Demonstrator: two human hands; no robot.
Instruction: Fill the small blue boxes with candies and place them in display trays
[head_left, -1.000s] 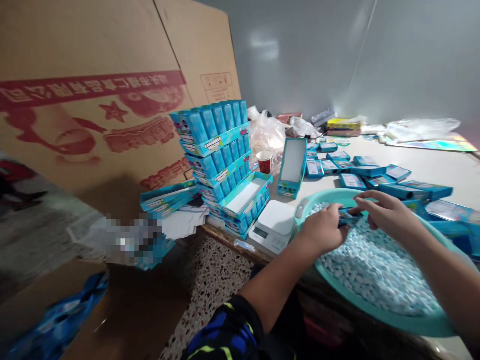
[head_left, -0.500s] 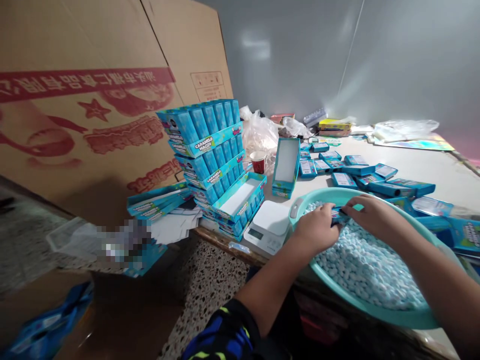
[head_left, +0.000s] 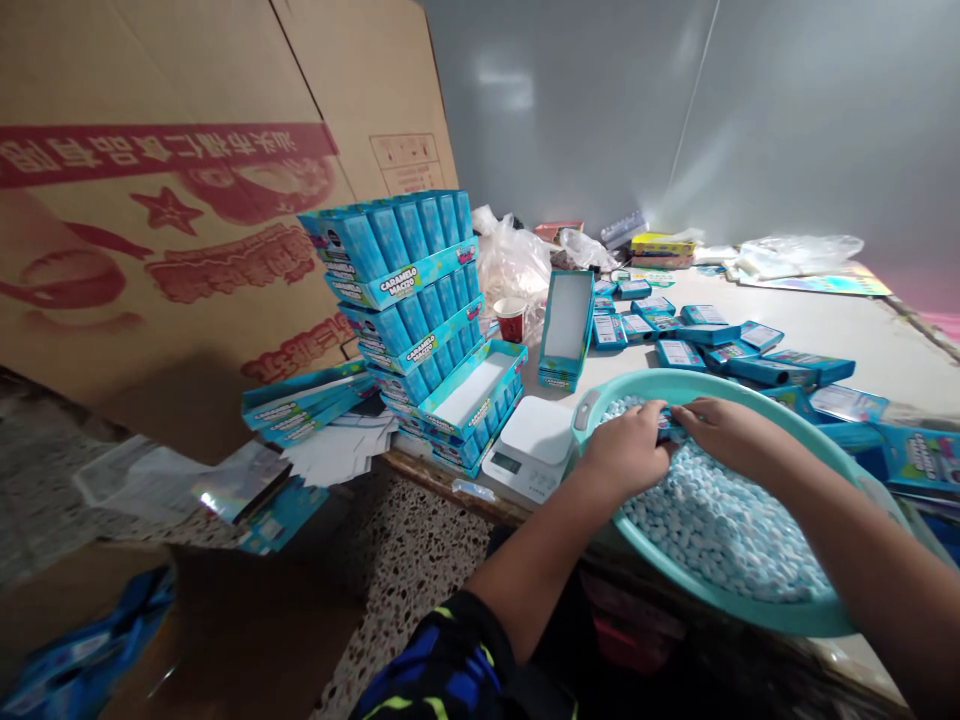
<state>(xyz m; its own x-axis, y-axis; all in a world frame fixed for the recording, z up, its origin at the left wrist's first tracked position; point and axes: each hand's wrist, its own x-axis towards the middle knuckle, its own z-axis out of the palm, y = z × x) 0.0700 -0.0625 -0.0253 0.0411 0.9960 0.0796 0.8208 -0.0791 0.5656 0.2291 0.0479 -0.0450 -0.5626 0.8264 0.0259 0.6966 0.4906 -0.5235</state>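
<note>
Over a turquoise basin full of small pale blue and white candies, both hands meet at a small blue box. My left hand is wrapped round the box, hiding much of it. The fingers of my right hand are closed on the box's right end. A white scale with a small display stands just left of the basin. Many small blue boxes lie scattered on the table behind and to the right of the basin.
Blue display trays are stacked at the table's left edge, beside an upright tray and a red cup. A big cardboard box stands at left. Plastic bags lie at the back.
The fingers of my right hand have come down and flattened against the box, which is now more covered. The view has shifted slightly.
</note>
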